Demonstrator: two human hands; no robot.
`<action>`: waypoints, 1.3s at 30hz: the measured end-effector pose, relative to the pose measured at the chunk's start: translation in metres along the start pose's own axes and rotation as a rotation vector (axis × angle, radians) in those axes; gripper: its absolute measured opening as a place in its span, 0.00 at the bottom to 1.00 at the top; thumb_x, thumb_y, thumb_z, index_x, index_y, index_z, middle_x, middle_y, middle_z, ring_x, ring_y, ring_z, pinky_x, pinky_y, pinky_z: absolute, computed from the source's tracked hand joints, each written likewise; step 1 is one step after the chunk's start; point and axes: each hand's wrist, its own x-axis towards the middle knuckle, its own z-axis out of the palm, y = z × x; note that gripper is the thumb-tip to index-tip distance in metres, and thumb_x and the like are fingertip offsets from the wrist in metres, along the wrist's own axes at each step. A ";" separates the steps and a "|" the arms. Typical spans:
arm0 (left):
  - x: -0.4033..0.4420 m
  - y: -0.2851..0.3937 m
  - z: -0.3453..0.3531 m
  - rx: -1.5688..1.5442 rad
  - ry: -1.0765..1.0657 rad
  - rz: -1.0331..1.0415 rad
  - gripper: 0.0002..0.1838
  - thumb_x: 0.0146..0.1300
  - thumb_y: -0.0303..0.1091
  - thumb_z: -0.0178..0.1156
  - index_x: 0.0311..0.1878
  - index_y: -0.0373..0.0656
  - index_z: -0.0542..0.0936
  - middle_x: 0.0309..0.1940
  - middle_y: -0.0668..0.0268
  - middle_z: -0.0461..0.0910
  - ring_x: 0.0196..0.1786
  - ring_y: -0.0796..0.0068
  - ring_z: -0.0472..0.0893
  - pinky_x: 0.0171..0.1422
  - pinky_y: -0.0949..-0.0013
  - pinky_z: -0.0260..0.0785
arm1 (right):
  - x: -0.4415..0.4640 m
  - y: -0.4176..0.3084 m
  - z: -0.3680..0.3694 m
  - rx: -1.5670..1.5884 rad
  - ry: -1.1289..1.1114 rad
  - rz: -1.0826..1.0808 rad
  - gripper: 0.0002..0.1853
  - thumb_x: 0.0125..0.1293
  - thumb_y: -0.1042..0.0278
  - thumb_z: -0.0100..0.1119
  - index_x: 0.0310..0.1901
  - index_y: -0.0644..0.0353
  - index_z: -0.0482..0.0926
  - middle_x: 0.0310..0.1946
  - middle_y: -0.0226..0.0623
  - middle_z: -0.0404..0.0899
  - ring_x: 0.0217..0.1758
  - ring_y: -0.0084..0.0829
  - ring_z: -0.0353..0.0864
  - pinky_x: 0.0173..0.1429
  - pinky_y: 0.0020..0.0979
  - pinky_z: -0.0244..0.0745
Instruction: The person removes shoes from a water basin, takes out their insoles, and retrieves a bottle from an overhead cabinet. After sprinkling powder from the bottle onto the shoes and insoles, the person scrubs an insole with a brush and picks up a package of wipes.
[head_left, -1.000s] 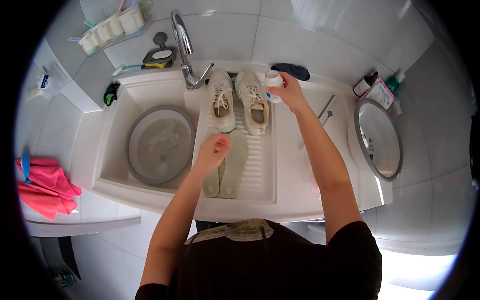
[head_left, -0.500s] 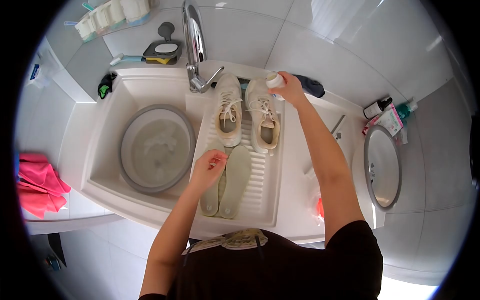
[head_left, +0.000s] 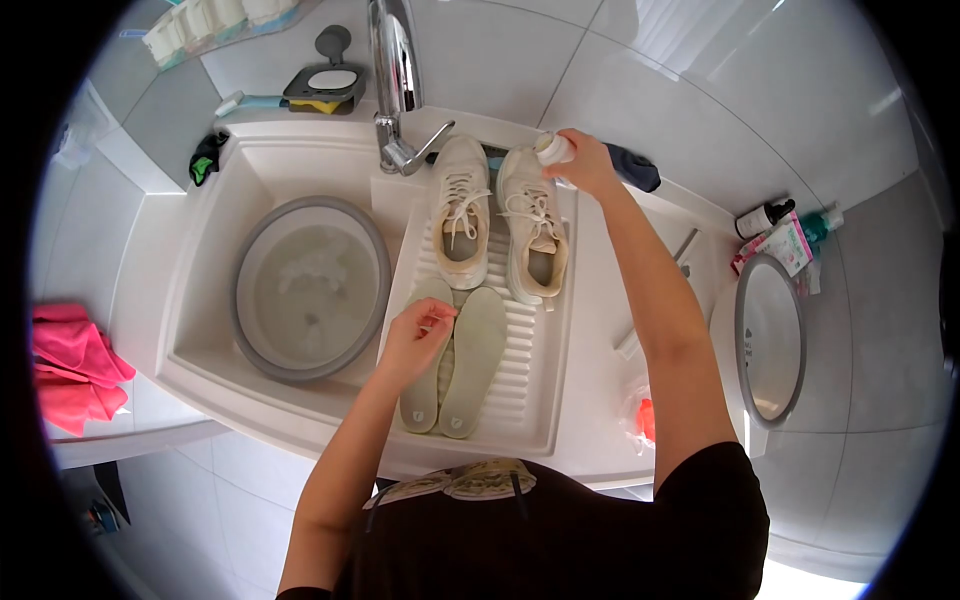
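Note:
My right hand (head_left: 588, 165) is wrapped round a small white bottle (head_left: 554, 150), tilted over the toe of the right shoe (head_left: 530, 215). A matching white lace-up shoe (head_left: 461, 205) stands to its left, both on the ribbed washboard (head_left: 518, 375) of the sink. Two pale green insoles lie below the shoes. Over the upper part of the left insole (head_left: 420, 400) is my left hand (head_left: 418, 338), its fingertips pinched together. Whether something small is between them is hidden. The right insole (head_left: 474, 365) lies just beside that hand.
A grey-rimmed basin (head_left: 312, 290) with cloudy water sits in the sink's left bowl. The chrome faucet (head_left: 396, 90) rises behind the shoes. A second basin (head_left: 772, 340) leans at the right near several bottles. Pink cloth (head_left: 80, 365) lies at far left.
The camera view has shifted slightly. Both hands keep nearly the same places, the right with the bottle at the shoe's toe, the left above the insoles.

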 end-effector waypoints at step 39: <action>0.002 -0.010 0.006 -0.039 -0.040 -0.028 0.06 0.69 0.29 0.56 0.44 0.39 0.79 0.30 0.75 0.76 0.35 0.88 0.72 0.41 0.80 0.64 | 0.009 -0.015 -0.005 -0.160 -0.078 -0.036 0.29 0.33 0.66 0.73 0.45 0.57 0.81 0.38 0.45 0.84 0.45 0.47 0.83 0.52 0.38 0.78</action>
